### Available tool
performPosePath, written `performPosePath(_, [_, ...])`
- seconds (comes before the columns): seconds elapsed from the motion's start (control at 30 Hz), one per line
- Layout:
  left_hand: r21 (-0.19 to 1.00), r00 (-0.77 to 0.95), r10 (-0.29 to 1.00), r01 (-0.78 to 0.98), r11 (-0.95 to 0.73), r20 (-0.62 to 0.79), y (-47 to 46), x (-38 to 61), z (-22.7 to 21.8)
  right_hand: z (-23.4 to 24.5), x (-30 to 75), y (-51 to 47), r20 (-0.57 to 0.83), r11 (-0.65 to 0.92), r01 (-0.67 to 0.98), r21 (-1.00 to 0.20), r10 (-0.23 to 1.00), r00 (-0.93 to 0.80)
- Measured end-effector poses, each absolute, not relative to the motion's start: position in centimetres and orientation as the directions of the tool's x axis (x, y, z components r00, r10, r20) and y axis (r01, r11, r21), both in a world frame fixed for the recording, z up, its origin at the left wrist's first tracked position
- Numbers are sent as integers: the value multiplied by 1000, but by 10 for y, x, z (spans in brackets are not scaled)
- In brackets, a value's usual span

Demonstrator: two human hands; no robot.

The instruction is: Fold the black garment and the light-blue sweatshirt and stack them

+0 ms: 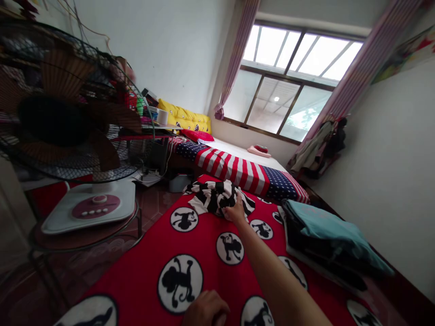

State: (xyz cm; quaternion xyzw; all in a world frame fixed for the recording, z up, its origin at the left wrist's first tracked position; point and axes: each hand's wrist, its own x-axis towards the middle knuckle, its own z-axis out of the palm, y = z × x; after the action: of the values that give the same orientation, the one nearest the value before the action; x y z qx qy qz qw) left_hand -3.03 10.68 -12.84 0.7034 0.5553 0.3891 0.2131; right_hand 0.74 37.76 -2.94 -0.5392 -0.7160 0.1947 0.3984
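Note:
A crumpled black-and-white striped garment lies near the far end of a red blanket printed with monkeys in white circles. My right arm stretches out over the blanket, and my right hand is closed on the near side of the garment, gripping its cloth. Its fingertips are partly hidden in the folds. Close to the bottom edge of the view, my left hand is low over the blanket, fingers curled in, with nothing visible in them. Part of that hand is cut off by the frame.
At right lies a stack of folded clothes, teal on top. A fan stands on a round stool at left. Beyond is another bed with a stars-and-stripes sheet. Clothes hang on the right wall.

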Motion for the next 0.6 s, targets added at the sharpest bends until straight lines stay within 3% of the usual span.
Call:
performPosePath(0.23, [780,9,952,571,-256,305,106,-29,-123,-38,11,391,226,215,760,-613,970,-91])
performPosePath(0.47, [827,-51,963,525,-198,263,98,-27,-111,-69,33,333,167,285,784,-552,958,-231])
performPosePath(0.6, [837,-49,962,506,-208,269,92,-25,-106,-69,33,312,217,298,791,-534,953,-212])
